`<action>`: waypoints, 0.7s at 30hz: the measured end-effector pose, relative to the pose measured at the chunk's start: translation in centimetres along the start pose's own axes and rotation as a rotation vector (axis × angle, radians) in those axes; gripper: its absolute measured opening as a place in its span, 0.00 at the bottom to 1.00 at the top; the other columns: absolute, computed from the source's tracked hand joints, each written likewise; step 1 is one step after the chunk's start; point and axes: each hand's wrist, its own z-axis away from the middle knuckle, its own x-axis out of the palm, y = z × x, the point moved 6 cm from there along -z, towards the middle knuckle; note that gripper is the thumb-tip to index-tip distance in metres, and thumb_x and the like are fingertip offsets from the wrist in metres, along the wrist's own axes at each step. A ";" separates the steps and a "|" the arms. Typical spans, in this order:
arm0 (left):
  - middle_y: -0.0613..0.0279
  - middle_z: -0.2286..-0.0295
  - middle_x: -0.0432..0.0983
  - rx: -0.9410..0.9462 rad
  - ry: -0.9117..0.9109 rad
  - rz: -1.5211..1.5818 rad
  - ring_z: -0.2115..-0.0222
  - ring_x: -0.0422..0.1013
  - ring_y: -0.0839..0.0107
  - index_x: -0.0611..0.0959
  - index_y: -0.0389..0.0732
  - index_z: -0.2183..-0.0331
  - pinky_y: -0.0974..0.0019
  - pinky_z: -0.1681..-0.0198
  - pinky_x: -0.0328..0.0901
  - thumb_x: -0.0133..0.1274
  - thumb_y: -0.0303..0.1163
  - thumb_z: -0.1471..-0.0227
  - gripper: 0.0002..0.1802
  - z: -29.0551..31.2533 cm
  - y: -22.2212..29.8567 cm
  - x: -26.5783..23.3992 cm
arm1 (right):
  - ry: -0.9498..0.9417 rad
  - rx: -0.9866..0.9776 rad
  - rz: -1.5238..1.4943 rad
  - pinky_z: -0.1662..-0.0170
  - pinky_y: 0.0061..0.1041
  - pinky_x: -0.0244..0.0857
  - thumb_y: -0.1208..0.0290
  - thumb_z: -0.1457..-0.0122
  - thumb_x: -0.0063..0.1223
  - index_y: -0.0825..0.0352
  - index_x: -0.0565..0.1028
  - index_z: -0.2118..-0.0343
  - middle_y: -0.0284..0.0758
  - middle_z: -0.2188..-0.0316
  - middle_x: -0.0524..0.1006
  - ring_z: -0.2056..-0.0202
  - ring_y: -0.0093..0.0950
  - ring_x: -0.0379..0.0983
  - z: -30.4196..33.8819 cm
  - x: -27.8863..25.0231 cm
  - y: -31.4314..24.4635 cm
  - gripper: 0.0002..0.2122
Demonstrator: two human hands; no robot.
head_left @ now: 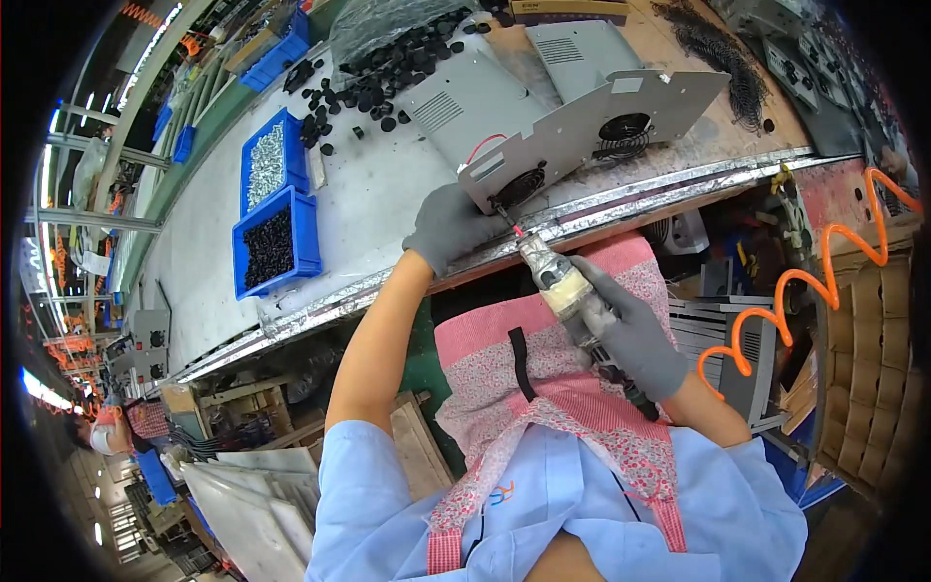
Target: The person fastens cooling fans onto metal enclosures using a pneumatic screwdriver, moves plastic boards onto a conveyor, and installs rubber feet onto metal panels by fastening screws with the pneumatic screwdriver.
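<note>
Tubular driver (565,293) in gloved right hand (635,330), tip near flat metal panel (570,133)

Left arm (376,339) outstretched forward, right fingers (603,281) curled

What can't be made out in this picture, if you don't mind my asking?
All in the head view:
Power driver: grip covered by the right hand.
Its bit: tip too small to make out.
Tan box: far part cut off by the upper edge.
Co-worker: small and blurred at left.
</note>
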 end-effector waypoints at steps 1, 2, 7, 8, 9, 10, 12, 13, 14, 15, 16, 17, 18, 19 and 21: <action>0.54 0.72 0.76 -0.048 0.030 -0.021 0.69 0.72 0.57 0.79 0.45 0.64 0.60 0.64 0.66 0.59 0.41 0.64 0.21 0.2 0.4 -0.3 | -0.042 0.101 -0.178 0.78 0.18 0.67 0.54 0.44 0.45 0.64 0.53 0.41 0.35 0.67 0.71 0.81 0.17 0.67 0.3 0.5 -0.2 0.31; 0.55 0.72 0.77 -0.096 0.060 -0.041 0.68 0.72 0.57 0.80 0.45 0.65 0.60 0.65 0.66 0.59 0.41 0.65 0.20 0.4 0.7 -0.6 | -0.084 0.202 -0.357 0.78 0.19 0.69 0.49 0.44 0.45 0.64 0.54 0.42 0.36 0.69 0.71 0.82 0.18 0.69 0.6 1.1 -0.2 0.32; 0.55 0.71 0.77 -0.189 0.049 -0.076 0.68 0.72 0.58 0.80 0.45 0.65 0.60 0.65 0.66 0.59 0.42 0.65 0.20 0.5 1.3 -0.8 | -0.273 0.168 -0.561 0.79 0.22 0.70 0.41 0.47 0.42 0.64 0.56 0.45 0.36 0.77 0.71 0.83 0.22 0.71 0.5 2.2 -0.3 0.34; 0.56 0.72 0.77 -0.201 0.046 -0.095 0.68 0.72 0.58 0.80 0.45 0.65 0.61 0.65 0.66 0.59 0.42 0.65 0.20 0.5 1.4 -0.8 | -0.250 0.189 -0.567 0.79 0.22 0.70 0.40 0.46 0.42 0.64 0.56 0.45 0.36 0.78 0.70 0.83 0.22 0.71 0.5 2.2 -0.3 0.34; 0.56 0.72 0.77 -0.197 0.050 -0.096 0.68 0.72 0.58 0.80 0.45 0.65 0.61 0.65 0.66 0.59 0.42 0.65 0.20 0.5 1.6 -1.0 | -0.250 0.184 -0.564 0.79 0.22 0.70 0.40 0.46 0.42 0.64 0.56 0.45 0.36 0.78 0.70 0.83 0.22 0.71 0.4 2.2 -0.4 0.34; 0.56 0.71 0.77 -0.241 0.025 -0.094 0.68 0.72 0.58 0.80 0.45 0.66 0.61 0.65 0.66 0.59 0.42 0.65 0.20 0.6 1.7 -1.1 | -0.247 0.161 -0.552 0.79 0.22 0.69 0.42 0.46 0.42 0.64 0.56 0.45 0.36 0.78 0.70 0.83 0.22 0.70 0.3 2.2 -0.5 0.34; 0.55 0.71 0.77 -0.281 0.003 -0.094 0.68 0.72 0.58 0.80 0.45 0.66 0.60 0.65 0.66 0.59 0.42 0.65 0.20 1.0 1.9 -0.9 | -0.244 0.133 -0.536 0.80 0.22 0.69 0.43 0.46 0.43 0.64 0.56 0.45 0.36 0.79 0.70 0.83 0.22 0.70 0.2 2.3 -0.7 0.34; 0.56 0.72 0.77 -0.314 0.066 -0.064 0.70 0.73 0.60 0.80 0.46 0.65 0.61 0.66 0.66 0.59 0.42 0.64 0.20 1.3 1.6 -0.7 | -0.234 0.147 -0.570 0.80 0.21 0.68 0.44 0.45 0.43 0.64 0.55 0.44 0.36 0.78 0.70 0.83 0.22 0.70 0.2 2.4 -0.7 0.33; 0.57 0.73 0.77 -0.346 0.130 -0.033 0.72 0.73 0.62 0.79 0.46 0.64 0.62 0.68 0.66 0.59 0.42 0.64 0.21 1.8 1.2 -0.6 | -0.225 0.162 -0.604 0.80 0.21 0.68 0.45 0.45 0.44 0.64 0.55 0.43 0.35 0.78 0.69 0.83 0.22 0.69 0.2 2.5 -0.7 0.33; 0.57 0.73 0.77 -0.341 0.133 -0.034 0.72 0.73 0.62 0.79 0.46 0.64 0.62 0.68 0.66 0.59 0.42 0.64 0.21 2.2 1.0 -0.1 | -0.225 0.156 -0.601 0.80 0.21 0.68 0.45 0.45 0.44 0.64 0.55 0.43 0.35 0.78 0.69 0.83 0.22 0.69 0.3 2.4 -0.8 0.33; 0.59 0.76 0.76 -0.340 0.206 0.122 0.75 0.72 0.65 0.79 0.44 0.62 0.64 0.70 0.65 0.58 0.41 0.63 0.22 2.7 0.9 0.1 | -0.176 0.161 -0.541 0.80 0.20 0.67 0.50 0.43 0.44 0.63 0.55 0.42 0.34 0.77 0.69 0.83 0.21 0.69 0.5 1.9 -0.5 0.31; 0.60 0.78 0.75 -0.337 0.276 0.278 0.78 0.70 0.69 0.78 0.43 0.60 0.66 0.73 0.65 0.58 0.39 0.63 0.23 3.3 0.7 0.2 | -0.126 0.167 -0.481 0.80 0.19 0.66 0.55 0.42 0.45 0.63 0.54 0.42 0.34 0.76 0.68 0.83 0.21 0.68 0.6 1.5 -0.3 0.29; 0.60 0.78 0.75 -0.334 0.277 0.276 0.78 0.70 0.69 0.78 0.43 0.60 0.66 0.73 0.65 0.58 0.39 0.63 0.23 3.9 0.5 0.2 | -0.127 0.164 -0.481 0.80 0.19 0.66 0.55 0.42 0.45 0.63 0.54 0.42 0.34 0.76 0.68 0.83 0.21 0.68 0.8 1.3 -0.2 0.29; 0.63 0.80 0.72 -0.404 0.315 0.530 0.80 0.68 0.72 0.76 0.40 0.59 0.69 0.75 0.63 0.57 0.38 0.60 0.24 4.5 -0.2 0.1 | -0.050 0.179 -0.328 0.80 0.19 0.66 0.59 0.42 0.44 0.62 0.54 0.41 0.33 0.76 0.68 0.83 0.20 0.68 1.0 0.5 0.1 0.27; 0.63 0.77 0.71 -0.455 0.408 1.313 0.78 0.67 0.74 0.71 0.36 0.55 0.72 0.75 0.64 0.52 0.38 0.52 0.24 6.5 -2.3 -0.3 | 0.025 0.222 -0.102 0.79 0.17 0.63 0.68 0.43 0.41 0.62 0.54 0.41 0.32 0.73 0.68 0.81 0.18 0.66 1.7 -0.1 0.2 0.26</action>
